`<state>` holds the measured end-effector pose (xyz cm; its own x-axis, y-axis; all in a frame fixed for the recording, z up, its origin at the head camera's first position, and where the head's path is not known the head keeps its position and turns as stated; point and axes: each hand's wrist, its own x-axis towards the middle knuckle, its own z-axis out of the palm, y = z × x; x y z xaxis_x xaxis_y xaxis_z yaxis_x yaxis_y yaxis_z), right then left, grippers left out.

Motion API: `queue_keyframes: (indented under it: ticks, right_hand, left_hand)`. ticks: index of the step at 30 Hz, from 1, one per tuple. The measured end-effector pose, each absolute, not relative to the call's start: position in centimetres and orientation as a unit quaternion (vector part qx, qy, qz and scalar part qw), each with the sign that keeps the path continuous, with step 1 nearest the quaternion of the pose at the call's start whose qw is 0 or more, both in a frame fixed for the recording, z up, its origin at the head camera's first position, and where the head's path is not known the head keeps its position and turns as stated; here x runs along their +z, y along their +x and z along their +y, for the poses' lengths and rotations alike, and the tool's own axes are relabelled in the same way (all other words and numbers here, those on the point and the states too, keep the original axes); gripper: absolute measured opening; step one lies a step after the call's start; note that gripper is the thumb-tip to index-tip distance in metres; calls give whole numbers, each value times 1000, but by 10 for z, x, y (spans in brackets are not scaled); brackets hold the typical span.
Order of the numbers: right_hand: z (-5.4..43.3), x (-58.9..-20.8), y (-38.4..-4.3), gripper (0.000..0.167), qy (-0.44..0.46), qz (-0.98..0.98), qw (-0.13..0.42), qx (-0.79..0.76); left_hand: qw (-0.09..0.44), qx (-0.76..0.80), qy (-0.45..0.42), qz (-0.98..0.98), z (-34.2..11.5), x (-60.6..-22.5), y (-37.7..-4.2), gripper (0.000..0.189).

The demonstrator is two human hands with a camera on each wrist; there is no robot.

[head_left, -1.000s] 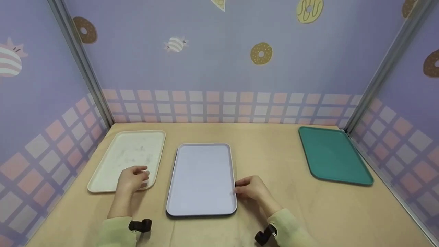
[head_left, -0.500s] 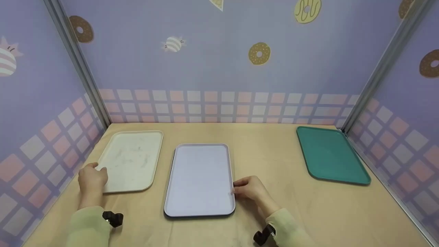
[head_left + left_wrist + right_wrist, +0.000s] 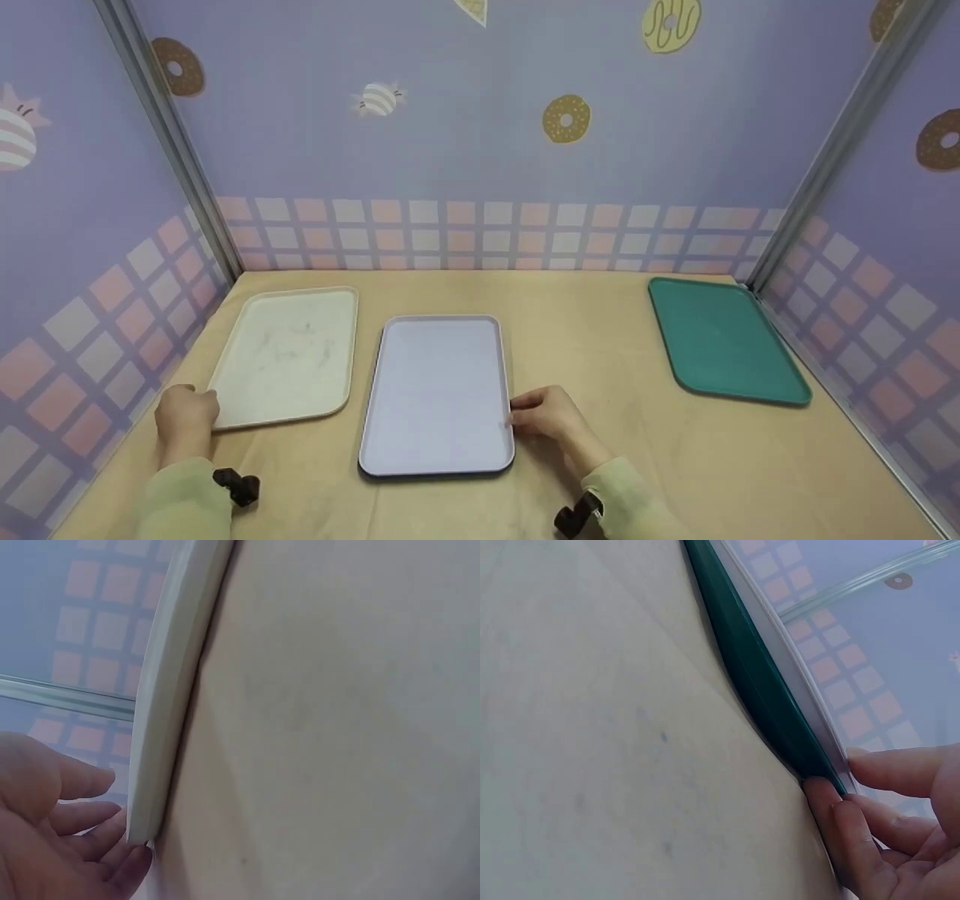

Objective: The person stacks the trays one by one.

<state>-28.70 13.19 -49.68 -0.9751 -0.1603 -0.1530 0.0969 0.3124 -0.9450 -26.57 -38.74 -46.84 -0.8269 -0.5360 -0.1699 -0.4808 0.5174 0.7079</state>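
On the left lies a cream-white tray with faint grey smudges. My left hand holds it at its near left corner, the thumb over the rim and fingertips at the underside in the left wrist view. In the middle, a pale lavender tray sits on top of a dark green tray, of which only the edge shows. My right hand pinches this stack at its right edge. In the right wrist view the thumb is at the lavender rim and the fingers reach under the green edge.
A teal-green tray lies at the far right of the table, close to the right wall. Purple walls with sweets and a checked band enclose the table on the left, back and right.
My left hand has moved left from above the white tray to its near left corner. That corner has shifted slightly toward me. The right hand stays at the stacked trays.
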Motion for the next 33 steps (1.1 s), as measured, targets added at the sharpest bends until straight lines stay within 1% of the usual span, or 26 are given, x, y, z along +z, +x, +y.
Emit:
queue_keyframes:
  ticks: [6, 13, 15, 18, 22, 29, 33]
  right_hand:
    - [132, -498, -287, 33, -20, 800, 114, -589]
    - [131, -498, -288, 33, -24, 800, 115, -588]
    - [132, -499, -289, 33, -24, 798, 117, -591]
    - [132, -500, -290, 34, -21, 793, 122, -597]
    - [132, -500, -289, 33, -16, 795, 122, -594]
    - [132, -499, -289, 33, -14, 790, 126, -600]
    - [132, -498, -289, 33, -16, 789, 125, -601]
  left_hand:
    - [29, -377, 280, -883, -385, -473, -264, 50]
    - [-5, -392, 280, -876, -388, -470, -265, 55]
    - [-9, -427, 282, -859, -389, -467, -264, 57]
    - [-20, -531, 282, -799, -394, -462, -261, 59]
    - [-26, -632, 290, -718, -399, -459, -254, 63]
    - [-27, -715, 272, -643, -405, -462, -249, 56]
    - [-32, -752, 258, -606, -407, -464, -248, 61]
